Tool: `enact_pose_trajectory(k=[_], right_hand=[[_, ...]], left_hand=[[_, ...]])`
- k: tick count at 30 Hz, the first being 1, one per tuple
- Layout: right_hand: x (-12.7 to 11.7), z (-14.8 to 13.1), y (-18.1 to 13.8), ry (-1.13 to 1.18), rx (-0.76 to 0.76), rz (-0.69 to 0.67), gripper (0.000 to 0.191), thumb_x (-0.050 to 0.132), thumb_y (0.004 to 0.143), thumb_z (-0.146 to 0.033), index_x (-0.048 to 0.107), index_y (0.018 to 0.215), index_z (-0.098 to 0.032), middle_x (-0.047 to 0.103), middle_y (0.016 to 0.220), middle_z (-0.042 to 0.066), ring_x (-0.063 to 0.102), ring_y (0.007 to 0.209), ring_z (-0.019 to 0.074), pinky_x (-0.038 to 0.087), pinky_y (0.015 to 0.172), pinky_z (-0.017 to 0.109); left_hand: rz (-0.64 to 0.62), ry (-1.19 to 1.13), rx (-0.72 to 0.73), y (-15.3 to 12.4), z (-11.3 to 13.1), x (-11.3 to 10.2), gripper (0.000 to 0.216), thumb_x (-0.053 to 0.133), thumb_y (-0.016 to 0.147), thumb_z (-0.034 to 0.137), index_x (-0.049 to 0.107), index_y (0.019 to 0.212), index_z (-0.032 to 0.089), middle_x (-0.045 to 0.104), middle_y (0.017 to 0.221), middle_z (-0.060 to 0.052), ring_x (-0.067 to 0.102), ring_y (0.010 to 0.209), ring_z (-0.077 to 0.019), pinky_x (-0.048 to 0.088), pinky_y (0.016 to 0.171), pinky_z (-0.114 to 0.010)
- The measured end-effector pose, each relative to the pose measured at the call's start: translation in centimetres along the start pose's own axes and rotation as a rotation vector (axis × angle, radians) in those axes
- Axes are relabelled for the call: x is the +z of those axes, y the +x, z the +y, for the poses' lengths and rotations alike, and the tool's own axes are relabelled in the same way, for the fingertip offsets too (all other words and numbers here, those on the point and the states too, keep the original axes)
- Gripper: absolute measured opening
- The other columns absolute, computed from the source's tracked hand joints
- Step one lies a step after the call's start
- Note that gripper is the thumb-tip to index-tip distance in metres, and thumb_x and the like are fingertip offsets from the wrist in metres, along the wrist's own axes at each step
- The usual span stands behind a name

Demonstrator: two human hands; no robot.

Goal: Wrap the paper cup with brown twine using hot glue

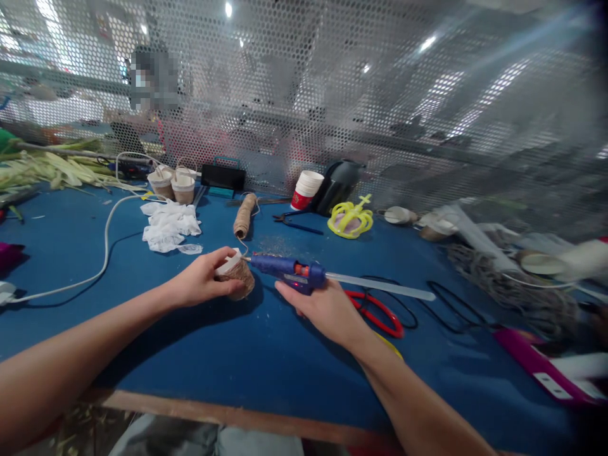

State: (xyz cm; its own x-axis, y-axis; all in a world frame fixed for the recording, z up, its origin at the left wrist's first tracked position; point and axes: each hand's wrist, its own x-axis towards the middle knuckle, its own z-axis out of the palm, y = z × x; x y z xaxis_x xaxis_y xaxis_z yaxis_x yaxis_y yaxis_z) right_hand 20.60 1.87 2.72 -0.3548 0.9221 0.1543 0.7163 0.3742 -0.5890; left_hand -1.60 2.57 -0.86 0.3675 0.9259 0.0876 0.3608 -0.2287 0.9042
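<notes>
My left hand (208, 280) is closed round a small paper cup (239, 276) wrapped in brown twine, its white rim showing at the top. In my right hand (327, 308) is a blue hot glue gun (285, 268), with a long clear glue stick (380, 285) sticking out of its back. The gun's nozzle points left and meets the cup near its rim, though I cannot tell whether it touches. A strand of twine runs from the cup up to a twine spool (244, 216) lying behind it.
White gloves (171, 225), pliers (299, 223), stacked paper cups (308, 190) and a yellow crown-shaped piece (350, 220) lie behind my hands. Two wrapped cups (183, 188) stand back left. Red-handled scissors (380, 316) lie under my right arm. Grey rope (508, 285) piles up on the right. Perforated metal (266, 82) closes the back.
</notes>
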Motion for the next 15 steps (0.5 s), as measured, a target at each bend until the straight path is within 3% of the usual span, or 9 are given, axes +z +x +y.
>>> enact_pose_trajectory(k=[8, 15], right_hand=[[0.30, 0.24, -0.48, -0.038, -0.175, -0.009, 0.018, 0.053, 0.076, -0.031, 0.064, 0.065, -0.022, 0.055, 0.046, -0.002, 0.051, 0.042, 0.0128, 0.043, 0.048, 0.024], [0.07, 0.06, -0.34, 0.035, -0.096, 0.014, 0.025, 0.053, 0.077, -0.036, 0.062, 0.058, -0.022, 0.049, 0.038, -0.003, 0.048, 0.037, 0.0124, 0.040, 0.041, 0.024]], left_hand=[[-0.004, -0.052, -0.005, 0.06, 0.19, 0.06, 0.032, 0.060, 0.070, 0.030, 0.047, 0.095, 0.015, 0.057, 0.078, 0.001, 0.055, 0.070, -0.0127, 0.045, 0.067, -0.025], [0.013, -0.012, 0.015, 0.08, 0.03, 0.07, 0.032, 0.060, 0.070, 0.031, 0.049, 0.096, 0.015, 0.059, 0.080, 0.000, 0.056, 0.072, -0.0137, 0.045, 0.068, -0.025]])
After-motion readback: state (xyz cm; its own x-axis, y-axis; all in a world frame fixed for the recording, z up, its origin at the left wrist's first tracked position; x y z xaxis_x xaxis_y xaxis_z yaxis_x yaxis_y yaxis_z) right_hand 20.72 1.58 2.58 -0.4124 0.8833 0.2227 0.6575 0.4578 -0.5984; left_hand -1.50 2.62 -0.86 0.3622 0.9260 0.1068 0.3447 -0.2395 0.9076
